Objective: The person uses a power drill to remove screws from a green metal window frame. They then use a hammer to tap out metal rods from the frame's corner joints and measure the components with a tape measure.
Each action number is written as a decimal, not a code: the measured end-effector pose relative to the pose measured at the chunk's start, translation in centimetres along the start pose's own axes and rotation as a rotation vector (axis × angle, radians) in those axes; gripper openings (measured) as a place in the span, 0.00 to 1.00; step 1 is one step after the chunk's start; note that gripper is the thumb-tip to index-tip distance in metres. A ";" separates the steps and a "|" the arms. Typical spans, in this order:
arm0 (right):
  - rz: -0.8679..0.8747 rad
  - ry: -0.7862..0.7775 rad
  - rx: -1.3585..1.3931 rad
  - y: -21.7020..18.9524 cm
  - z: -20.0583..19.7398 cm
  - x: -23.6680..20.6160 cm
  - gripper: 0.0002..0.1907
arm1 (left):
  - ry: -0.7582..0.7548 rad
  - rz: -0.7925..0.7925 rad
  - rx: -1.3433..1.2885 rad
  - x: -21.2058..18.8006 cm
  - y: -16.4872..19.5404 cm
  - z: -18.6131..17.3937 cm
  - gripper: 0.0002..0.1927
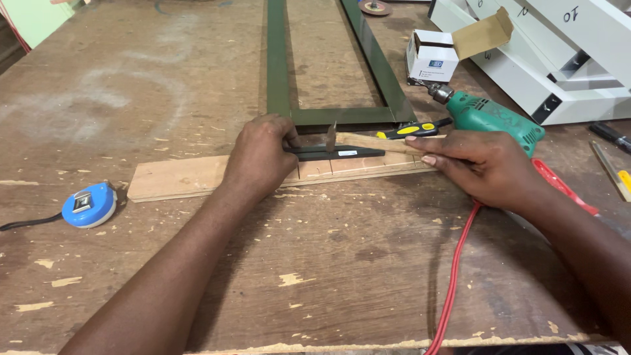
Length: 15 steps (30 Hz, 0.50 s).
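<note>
While your left hand (259, 154) pins the dark flat bar (335, 153) onto the wooden strip (190, 176), keep the press straight down so nothing creeps. Its fingers are curled & closed on the bar's near end, thumb side toward the green frame (342, 116). Your right hand (483, 164) lies w/ fingers stretched out, nearly flat, tips touching the strip's far end and a thin pale sliver (388, 141) just above it; can't tell whether it's pinching anything underneath. A small upright metal piece (330, 137) stands between the two sets of fingertips, right over the bar; what it is can't be told.

To do this well imo: hold the bar's edge parallel w/ the strip's long edge, keep the pencil-like lines on the strip visible between yr fingertips, and steady the right end so the strip doesn't pivot.

Materials: bar is matte black, slim, straight-edged. Strip is raw light timber, long & thin. Bench (315, 276) is worn ply, scuffed, dusted w/ chips. Beyond yr right fingers: green drill (496, 118) w/ red cord (453, 276), yellow-black handled tool (414, 129). Well off yr left wrist: round blue tape measure (89, 205).
</note>
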State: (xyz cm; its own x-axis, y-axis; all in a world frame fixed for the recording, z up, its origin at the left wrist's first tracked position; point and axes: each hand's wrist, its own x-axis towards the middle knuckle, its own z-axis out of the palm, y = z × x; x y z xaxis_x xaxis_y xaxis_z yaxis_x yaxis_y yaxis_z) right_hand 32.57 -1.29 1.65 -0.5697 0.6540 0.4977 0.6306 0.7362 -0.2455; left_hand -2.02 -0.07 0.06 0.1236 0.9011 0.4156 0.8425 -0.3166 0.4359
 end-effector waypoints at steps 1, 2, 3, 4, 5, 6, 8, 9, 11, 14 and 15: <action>-0.001 0.029 0.018 -0.1 0.0 0.0 0.20 | 0.004 0.005 0.001 0.0 0.0 0.0 0.07; -0.006 0.058 0.038 -0.2 0.0 0.0 0.20 | 0.010 0.008 0.004 0.0 -0.1 -0.1 0.07; -0.010 0.084 0.060 -0.3 0.0 0.0 0.20 | 0.007 0.006 0.003 0.0 -0.1 -0.1 0.07; -0.002 0.039 0.037 -0.4 -0.1 0.0 0.20 | 0.003 0.004 0.003 0.0 -0.1 -0.2 0.07; 0.007 -0.004 0.011 -0.5 -0.1 -0.1 0.21 | 0.001 0.006 0.002 0.0 0.0 -0.2 0.07; 0.018 -0.046 -0.016 -0.6 -0.1 -0.1 0.22 | -0.014 -0.012 0.004 0.1 0.0 -0.2 0.07; -0.039 0.037 -0.010 -0.7 -0.2 -0.1 0.21 | -0.045 -0.045 0.007 0.1 0.1 -0.2 0.08; -0.070 0.078 -0.006 -0.8 -0.1 -0.1 0.20 | -0.029 -0.030 0.003 0.1 0.2 -0.2 0.08; -0.043 0.110 0.027 -0.7 -0.1 -0.1 0.18 | 0.002 -0.007 -0.001 0.0 0.1 -0.3 0.09; -0.002 0.039 -0.015 -0.6 -0.1 0.0 0.20 | -0.001 0.002 -0.015 0.0 0.0 -0.3 0.09; 0.012 -0.003 -0.045 -0.6 0.0 0.0 0.21 | 0.002 0.005 -0.015 0.1 -0.1 -0.3 0.09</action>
State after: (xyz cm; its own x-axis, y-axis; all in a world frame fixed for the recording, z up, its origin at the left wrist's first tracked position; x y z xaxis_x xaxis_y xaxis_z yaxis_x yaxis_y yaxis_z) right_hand 32.24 -1.77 1.81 -0.5635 0.6631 0.4927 0.6603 0.7200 -0.2138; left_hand -2.20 -0.06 0.27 0.1268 0.8988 0.4195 0.8340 -0.3255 0.4454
